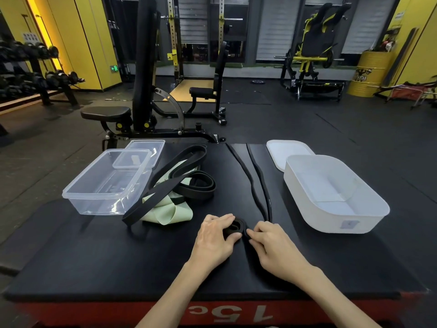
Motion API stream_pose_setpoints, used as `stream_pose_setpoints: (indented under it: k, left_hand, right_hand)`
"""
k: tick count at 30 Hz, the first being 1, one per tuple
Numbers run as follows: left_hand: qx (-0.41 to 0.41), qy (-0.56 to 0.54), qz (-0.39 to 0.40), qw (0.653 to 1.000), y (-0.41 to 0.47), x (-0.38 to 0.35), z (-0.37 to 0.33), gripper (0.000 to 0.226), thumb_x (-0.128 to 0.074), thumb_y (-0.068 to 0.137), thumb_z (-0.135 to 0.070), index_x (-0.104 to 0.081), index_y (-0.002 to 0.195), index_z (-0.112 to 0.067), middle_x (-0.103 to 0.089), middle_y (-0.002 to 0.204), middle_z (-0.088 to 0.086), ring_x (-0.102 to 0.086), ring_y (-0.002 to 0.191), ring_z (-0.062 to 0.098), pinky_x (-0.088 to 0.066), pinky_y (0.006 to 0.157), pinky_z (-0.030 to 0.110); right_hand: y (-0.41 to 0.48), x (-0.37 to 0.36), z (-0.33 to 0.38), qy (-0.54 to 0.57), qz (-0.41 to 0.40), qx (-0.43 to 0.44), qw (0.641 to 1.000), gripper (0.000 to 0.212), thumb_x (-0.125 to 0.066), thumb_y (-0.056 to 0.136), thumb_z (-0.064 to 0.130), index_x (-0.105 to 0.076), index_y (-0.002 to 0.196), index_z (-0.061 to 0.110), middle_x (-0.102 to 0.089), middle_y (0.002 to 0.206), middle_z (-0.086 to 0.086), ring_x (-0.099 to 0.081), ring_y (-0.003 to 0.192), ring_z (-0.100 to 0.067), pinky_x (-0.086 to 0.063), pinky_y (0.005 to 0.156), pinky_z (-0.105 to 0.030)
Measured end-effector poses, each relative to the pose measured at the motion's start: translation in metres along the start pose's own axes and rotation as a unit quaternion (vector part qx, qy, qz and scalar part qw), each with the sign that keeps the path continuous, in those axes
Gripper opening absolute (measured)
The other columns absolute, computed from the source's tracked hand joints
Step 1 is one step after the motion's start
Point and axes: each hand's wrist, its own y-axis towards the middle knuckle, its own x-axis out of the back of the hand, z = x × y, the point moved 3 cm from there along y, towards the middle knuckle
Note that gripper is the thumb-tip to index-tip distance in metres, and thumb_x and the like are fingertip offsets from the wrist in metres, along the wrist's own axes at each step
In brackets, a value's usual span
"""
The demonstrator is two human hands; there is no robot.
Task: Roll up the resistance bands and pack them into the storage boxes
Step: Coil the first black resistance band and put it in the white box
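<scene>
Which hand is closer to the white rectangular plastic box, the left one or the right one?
Right. The right hand lies left of the white rectangular plastic box, nearer the camera; the left hand is farther left, beyond the black band roll.

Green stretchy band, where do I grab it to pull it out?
Pinch the green band at its near folded end, coming from your side. That end lies free and puckers up, while black bands cross over its far part, so grabbing farther back would probably catch them too.
</scene>
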Motion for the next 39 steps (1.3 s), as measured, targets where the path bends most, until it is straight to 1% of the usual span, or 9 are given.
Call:
stream_pose_setpoints:
  k: [6, 10, 16, 18, 20, 24, 28, 34, 39]
  left_hand:
    - [0.058, -0.011, -0.048, 0.997, -0.004, 0.002, 0.001, 0.046, -0.067, 0.083, -0.049, -0.060, 0.122, -0.026, -0.058, 0.115, -0.003, -0.045, 0.114, 0.009, -0.028, 0.084, 0.012]
    - [0.091, -0.015, -0.046, 0.995, -0.004, 0.003, 0.002, 0.055, -0.069, 0.080, -0.054, -0.057, 0.127, -0.030, -0.053, 0.118, 0.001, -0.049, 0.112, 0.013, -0.030, 0.085, 0.013]
    - [0.053, 0.002, -0.065, 0.996, -0.005, 0.001, 0.003, 0.057, -0.068, 0.082, -0.052, -0.056, 0.129, -0.023, -0.061, 0.118, -0.006, -0.045, 0.116, 0.011, -0.031, 0.088, 0.012]
    - [0.057, -0.014, -0.071, 0.996, -0.006, 0.002, 0.002, 0.055, -0.070, 0.081, -0.049, -0.054, 0.128, -0.024, -0.058, 0.110, -0.005, -0.047, 0.113, 0.012, -0.035, 0.090, 0.015]
    - [0.042, -0.015, -0.072, 0.996, -0.007, 0.003, -0.001, 0.051, -0.070, 0.081, -0.047, -0.052, 0.125, -0.027, -0.058, 0.105, -0.008, -0.047, 0.107, 0.012, -0.038, 0.087, 0.017]
    - [0.015, 0.012, -0.066, 0.998, -0.005, -0.001, 0.002, 0.053, -0.065, 0.084, -0.050, -0.053, 0.130, -0.027, -0.057, 0.117, -0.008, -0.043, 0.106, 0.011, -0.038, 0.089, 0.018]
    - [-0.003, 0.034, -0.044, 0.998, -0.004, -0.003, 0.003, 0.056, -0.055, 0.090, -0.052, -0.049, 0.139, -0.026, -0.047, 0.131, -0.007, -0.038, 0.117, 0.011, -0.038, 0.098, 0.019]
    - [-0.072, 0.050, 0.039, 0.995, -0.002, 0.005, 0.010, 0.052, -0.046, 0.097, -0.044, -0.041, 0.145, -0.024, -0.037, 0.134, -0.005, -0.035, 0.116, 0.010, -0.035, 0.102, 0.022]
    - [-0.133, 0.044, 0.094, 0.986, 0.022, 0.020, 0.014, 0.055, -0.066, 0.089, -0.032, -0.047, 0.138, -0.016, -0.047, 0.134, -0.004, -0.038, 0.123, 0.012, -0.033, 0.108, 0.028]
  right_hand:
    - [0.008, -0.005, -0.002, 0.015, 0.015, -0.035, 0.999, 0.026, -0.045, 0.089, 0.019, -0.067, 0.101, 0.014, -0.053, 0.085, 0.004, -0.052, 0.079, -0.014, -0.038, 0.073, -0.029]
    - [0.010, -0.009, 0.001, 0.005, -0.019, -0.060, 0.998, 0.029, -0.047, 0.085, 0.016, -0.071, 0.101, 0.013, -0.052, 0.081, 0.005, -0.052, 0.079, -0.016, -0.037, 0.074, -0.028]
    - [0.011, -0.009, 0.004, -0.020, -0.029, -0.077, 0.996, 0.026, -0.052, 0.092, 0.027, -0.071, 0.091, 0.011, -0.053, 0.075, 0.001, -0.051, 0.073, -0.019, -0.042, 0.067, -0.026]
    - [0.014, -0.008, 0.005, -0.019, -0.031, -0.080, 0.996, 0.018, -0.057, 0.091, 0.021, -0.071, 0.098, 0.010, -0.053, 0.073, 0.000, -0.053, 0.072, -0.019, -0.039, 0.065, -0.024]
    - [0.013, -0.008, 0.007, 0.001, -0.041, -0.079, 0.996, 0.025, -0.067, 0.084, 0.013, -0.070, 0.108, 0.012, -0.051, 0.069, 0.003, -0.052, 0.065, -0.017, -0.037, 0.061, -0.023]
    - [0.010, -0.013, 0.006, 0.024, -0.051, -0.068, 0.996, 0.030, -0.066, 0.085, 0.012, -0.069, 0.114, 0.016, -0.049, 0.073, 0.005, -0.048, 0.067, -0.013, -0.037, 0.064, -0.022]
    - [0.008, -0.014, 0.006, 0.027, -0.054, -0.059, 0.996, 0.031, -0.062, 0.088, 0.013, -0.066, 0.118, 0.015, -0.051, 0.086, 0.003, -0.049, 0.077, -0.014, -0.041, 0.068, -0.022]
    - [0.009, -0.014, 0.009, 0.008, -0.034, -0.051, 0.998, 0.029, -0.063, 0.088, 0.013, -0.066, 0.117, 0.013, -0.051, 0.087, 0.005, -0.046, 0.076, -0.011, -0.034, 0.064, -0.016]
    - [0.010, -0.014, 0.003, 0.011, -0.028, -0.049, 0.998, 0.031, -0.052, 0.091, 0.020, -0.067, 0.119, 0.015, -0.048, 0.086, 0.008, -0.038, 0.078, -0.009, -0.036, 0.070, -0.019]
